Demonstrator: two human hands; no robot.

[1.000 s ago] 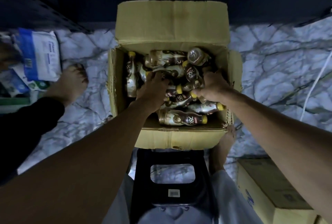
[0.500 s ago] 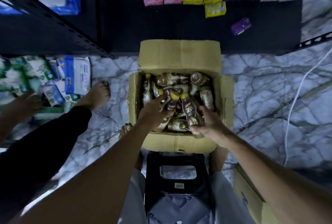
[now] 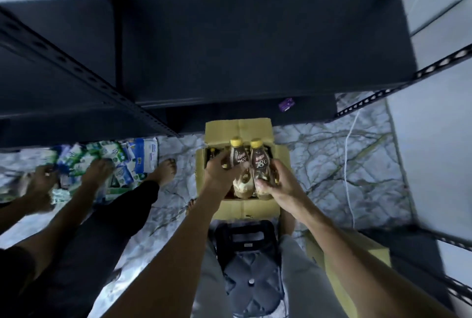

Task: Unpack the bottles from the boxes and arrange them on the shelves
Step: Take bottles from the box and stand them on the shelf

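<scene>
An open cardboard box [image 3: 242, 209] stands on the marble floor in front of me, with brown yellow-capped bottles still inside. My left hand [image 3: 219, 168] grips one upright bottle [image 3: 238, 155] above the box. My right hand [image 3: 277, 181] grips a second upright bottle [image 3: 259, 159] right beside the first, their sides almost touching. A dark metal shelf [image 3: 255, 44] spreads out just beyond the box, its top board bare.
A black stool [image 3: 251, 261] is under me. Another person's arms and foot [image 3: 166, 171] are at my left among blue and green packets [image 3: 112, 162]. A second cardboard box [image 3: 357, 246] lies at my right, a white cable [image 3: 348, 164] on the floor, and a purple packet [image 3: 287, 104] on the low shelf.
Both hands have lifted a bottle each out of the box and brought them upright together. My head has risen, so the upper shelf board now fills the view.
</scene>
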